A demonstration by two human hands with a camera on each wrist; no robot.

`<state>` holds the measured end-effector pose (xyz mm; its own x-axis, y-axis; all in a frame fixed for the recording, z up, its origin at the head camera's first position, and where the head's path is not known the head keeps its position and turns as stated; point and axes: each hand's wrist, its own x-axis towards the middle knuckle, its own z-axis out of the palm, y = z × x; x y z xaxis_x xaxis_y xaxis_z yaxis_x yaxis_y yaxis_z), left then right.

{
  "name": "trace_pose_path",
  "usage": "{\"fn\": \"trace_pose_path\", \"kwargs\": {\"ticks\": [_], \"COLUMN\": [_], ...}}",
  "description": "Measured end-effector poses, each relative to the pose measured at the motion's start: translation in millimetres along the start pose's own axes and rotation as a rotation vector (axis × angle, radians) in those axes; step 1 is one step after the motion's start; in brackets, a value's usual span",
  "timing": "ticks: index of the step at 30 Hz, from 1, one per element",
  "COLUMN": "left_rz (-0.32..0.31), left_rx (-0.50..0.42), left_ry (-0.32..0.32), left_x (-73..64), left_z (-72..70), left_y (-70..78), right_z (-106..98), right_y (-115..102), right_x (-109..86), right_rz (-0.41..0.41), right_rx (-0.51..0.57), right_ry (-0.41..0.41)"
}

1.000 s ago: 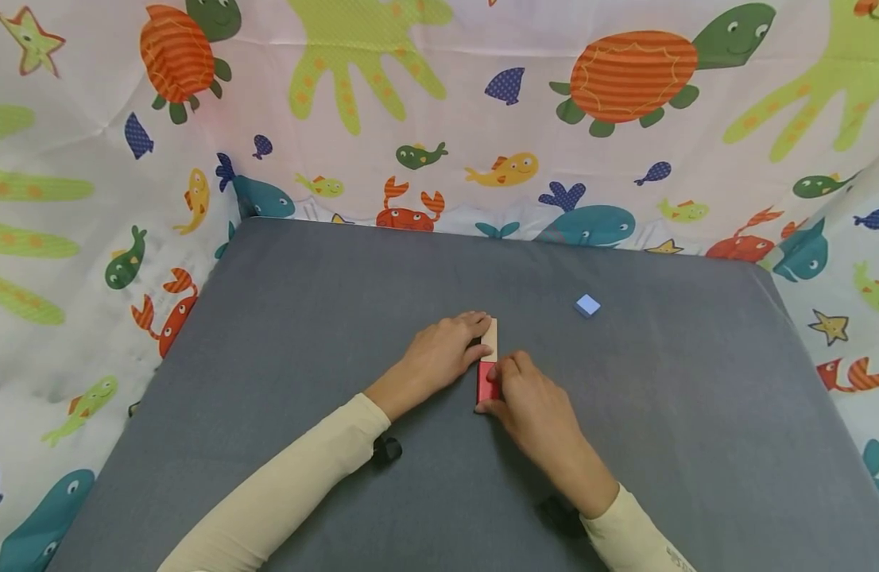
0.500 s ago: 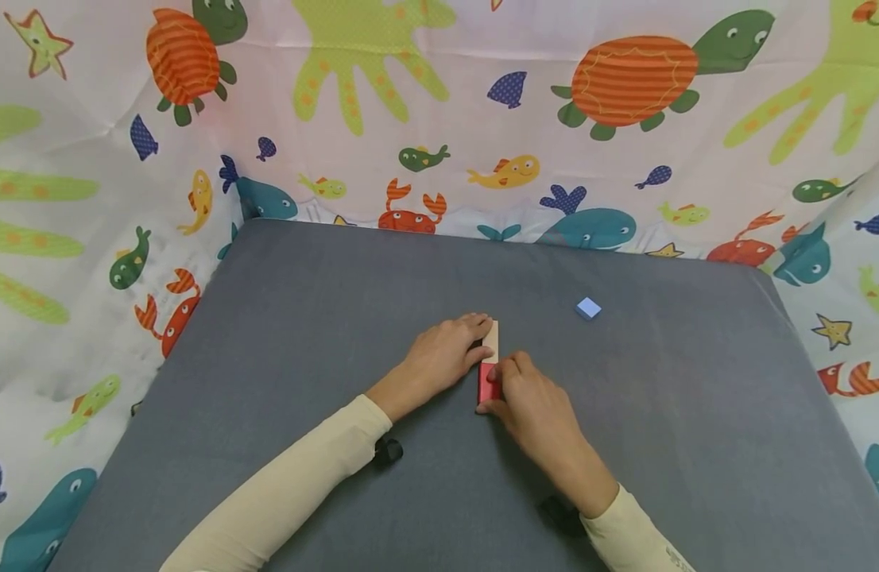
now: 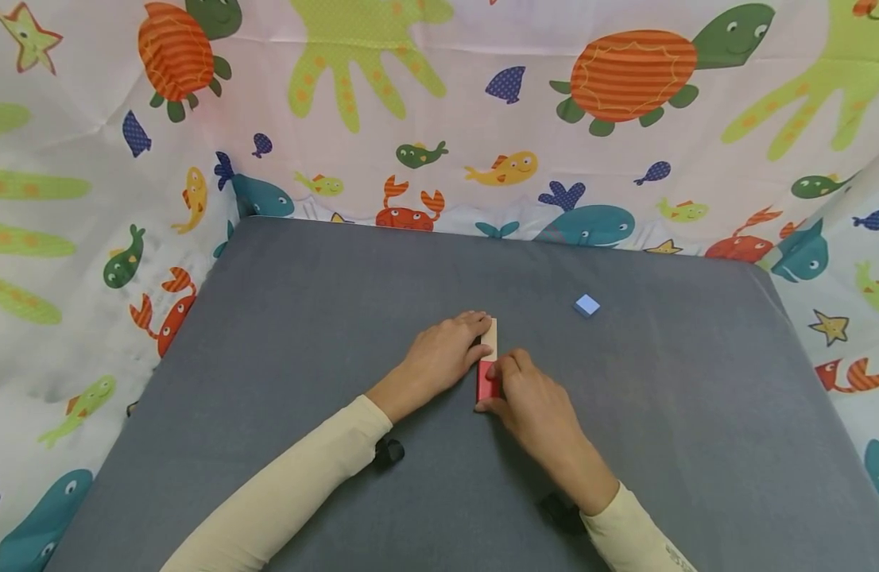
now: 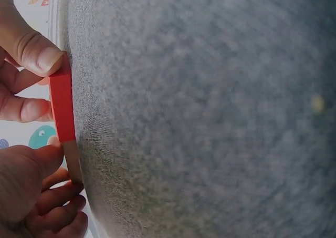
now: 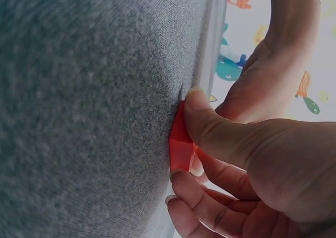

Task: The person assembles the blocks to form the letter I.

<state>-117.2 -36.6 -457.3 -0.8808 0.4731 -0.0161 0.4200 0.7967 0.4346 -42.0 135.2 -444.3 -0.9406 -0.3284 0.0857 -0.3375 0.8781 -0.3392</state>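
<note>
On the grey cloth-covered table, a red block [image 3: 485, 383] and a pale wooden block [image 3: 489, 340] lie end to end in one line. Their ends appear to meet in the left wrist view. My left hand [image 3: 439, 353] holds the wooden block from the left, fingertips at its far end and thumb near the joint. The right hand [image 3: 543, 409] pinches the red block [image 5: 181, 143], its thumb at the near end and fingers on the top and right side. The left wrist view shows the red block's side [image 4: 63, 104]; fingers partly cover the wooden block [image 4: 72, 162].
A small light-blue block [image 3: 586, 305] lies farther back, to the right of the hands. Behind and at both sides hangs a white curtain [image 3: 454, 87] printed with sea animals. Dark wrist devices show under both forearms.
</note>
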Motion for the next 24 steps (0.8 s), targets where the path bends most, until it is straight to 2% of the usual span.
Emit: {"fn": "trace_pose_path", "kwargs": {"ticks": [9,24], "left_rz": [0.005,0.036], "left_rx": [0.045,0.022], "left_ry": [-0.007,-0.041], "left_x": [-1.4,-9.7], "left_z": [0.6,-1.8], "left_y": [1.7,3.9], "right_z": [-0.2,1.0], "right_y": [0.1,4.9], "right_x": [0.3,0.4], "right_rz": [-0.006,-0.015], "right_rx": [0.003,0.011], "right_ry": [0.004,0.016]}}
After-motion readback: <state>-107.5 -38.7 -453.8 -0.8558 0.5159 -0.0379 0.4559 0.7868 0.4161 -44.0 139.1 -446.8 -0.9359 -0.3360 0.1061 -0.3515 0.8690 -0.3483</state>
